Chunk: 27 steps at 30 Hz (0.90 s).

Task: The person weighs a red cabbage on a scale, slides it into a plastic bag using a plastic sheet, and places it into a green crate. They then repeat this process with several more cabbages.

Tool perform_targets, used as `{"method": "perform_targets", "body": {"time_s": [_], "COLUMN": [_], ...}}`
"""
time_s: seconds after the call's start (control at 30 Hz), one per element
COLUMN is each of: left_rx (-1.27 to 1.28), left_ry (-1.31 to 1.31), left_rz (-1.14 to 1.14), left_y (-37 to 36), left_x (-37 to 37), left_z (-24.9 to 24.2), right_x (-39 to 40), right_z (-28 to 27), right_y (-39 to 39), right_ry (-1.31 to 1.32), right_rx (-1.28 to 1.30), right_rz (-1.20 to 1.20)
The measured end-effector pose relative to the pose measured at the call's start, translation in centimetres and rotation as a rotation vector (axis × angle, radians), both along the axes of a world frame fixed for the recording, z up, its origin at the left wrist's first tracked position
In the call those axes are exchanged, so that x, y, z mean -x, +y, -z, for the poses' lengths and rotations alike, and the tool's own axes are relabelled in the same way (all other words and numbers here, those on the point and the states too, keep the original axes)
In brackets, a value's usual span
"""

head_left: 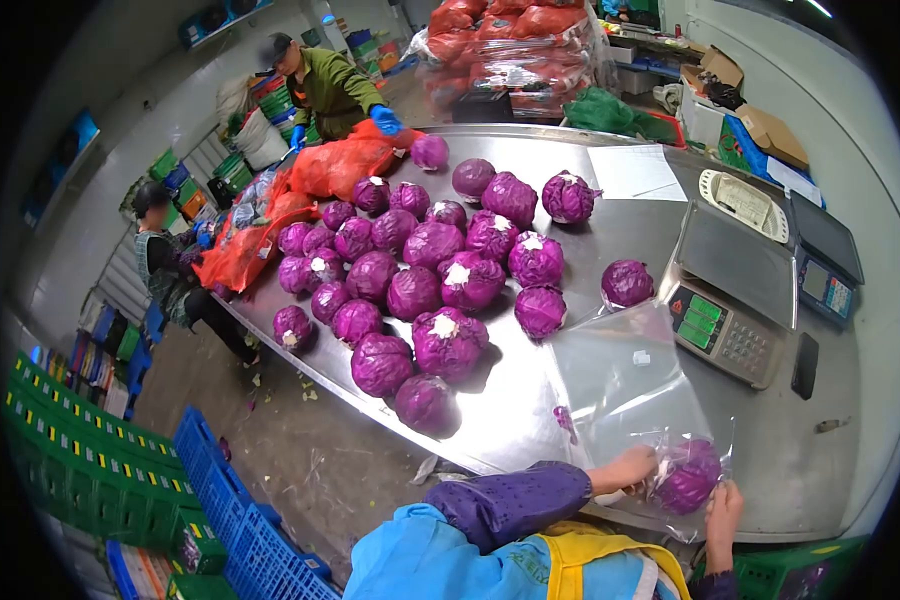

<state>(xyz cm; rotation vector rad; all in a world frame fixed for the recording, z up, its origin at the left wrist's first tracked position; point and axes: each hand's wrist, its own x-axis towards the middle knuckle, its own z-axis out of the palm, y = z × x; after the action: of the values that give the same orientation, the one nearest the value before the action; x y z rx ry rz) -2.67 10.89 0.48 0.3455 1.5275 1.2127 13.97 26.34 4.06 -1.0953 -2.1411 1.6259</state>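
A purple cabbage point(687, 477) sits inside a clear plastic bag point(625, 375) at the table's near edge. My left hand point(630, 468) grips the bag on the left side of this cabbage, fingers closed. On its right side, my right hand point(724, 508) pinches the bag's edge. The rest of the bag lies flat on the steel table point(530, 400), reaching up toward the scale. One loose cabbage point(627, 284) rests just beyond the bag. Farther left, several purple cabbages point(433, 245) are spread over the table, some with pale cut stems showing.
A scale point(725, 320) with a lit green display stands at the right, beside a phone point(805, 365) and a white basket point(743, 204). Two co-workers handle red mesh sacks point(340, 168) at the far left. Blue crates point(210, 470) stand on the floor.
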Motion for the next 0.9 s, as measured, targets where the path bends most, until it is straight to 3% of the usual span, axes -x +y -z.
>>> {"method": "perform_targets", "body": {"time_s": [0.1, 0.17, 0.2, 0.4, 0.63, 0.73, 0.8, 0.87, 0.9], "left_rx": [0.032, 0.104, 0.096, 0.244, 0.167, 0.212, -0.152, -0.259, -0.26], "left_ry": [0.025, 0.349, 0.772, 0.657, 0.717, 0.782, 0.993, 1.141, 1.142], "left_rz": [-0.033, 0.102, 0.128, 0.092, 0.04, 0.175, 0.044, 0.35, 0.345], "left_y": [-1.1, -1.5, -1.1, -0.1, 0.2, -0.1, 0.3, 2.4, 2.8], "left_x": [0.6, 1.0, 0.5, 0.1, 1.4, 1.4, 1.5, 0.4, -0.2], "left_z": [-0.6, 0.6, 3.4, -1.7, 0.0, -0.6, -0.9, -4.5, -7.0], "right_x": [0.2, 0.1, 0.0, 0.8, 1.0, -0.1, -0.6, -1.2, -1.2], "right_z": [-1.6, -1.5, -1.5, -2.1, -2.2, -0.2, -0.8, -2.0, -4.0], "right_y": [-0.8, -1.1, -1.4, -3.5, -3.7, -2.2, -0.9, 0.1, 0.3], "right_ry": [0.022, 0.013, 0.002, 0.049, 0.045, 0.031, -0.005, 0.148, 0.177], "right_rx": [0.156, 0.189, 0.232, 0.228, 0.159, 0.209, 0.348, 0.406, 0.45], "right_rz": [0.064, 0.06, 0.053, -0.017, -0.035, 0.049, 0.204, 0.288, 0.327]}}
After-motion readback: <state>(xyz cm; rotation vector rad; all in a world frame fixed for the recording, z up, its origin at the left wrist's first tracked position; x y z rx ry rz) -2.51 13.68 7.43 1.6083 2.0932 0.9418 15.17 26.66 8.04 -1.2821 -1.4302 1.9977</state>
